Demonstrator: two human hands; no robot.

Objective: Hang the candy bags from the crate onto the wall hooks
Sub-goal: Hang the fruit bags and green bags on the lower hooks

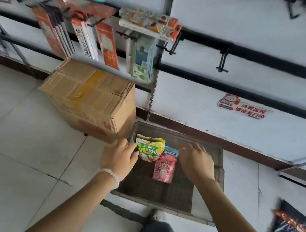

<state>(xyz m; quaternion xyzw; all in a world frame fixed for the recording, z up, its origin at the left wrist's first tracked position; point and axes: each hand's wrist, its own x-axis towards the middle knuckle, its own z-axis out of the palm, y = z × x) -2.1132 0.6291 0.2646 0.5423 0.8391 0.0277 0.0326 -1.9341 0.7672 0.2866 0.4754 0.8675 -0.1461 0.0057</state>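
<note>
**Two soft candy bags in the crate, both hands reaching in**

The grey plastic crate (221, 154) sits on the pale tiled floor against the white wall, just right of a taped brown cardboard box (89, 100). Above it run black rails with black metal wall hooks (223, 61), several of them bare on the right.

Inside the crate, the green and yellow candy bag (149, 148) lies at the far left, touching the pink candy bag with a blue top (165, 168) beside it. Both look like light, crinkly foil pouches: soft, easily crushed and probably slippery, so the flat sealed top strip, where a hang hole would sit, seems the best place to pinch.

The left hand (119, 156) has its curled fingers on the left edge of the green bag; whether they have closed round it I cannot tell. The right hand (196, 161) hovers with bent fingers over the pink bag's blue top, its fingertips hidden, so its hold cannot be told either.

No hang holes can be made out, motion blur smears the hooks, and the arms cover part of the crate floor.
</note>
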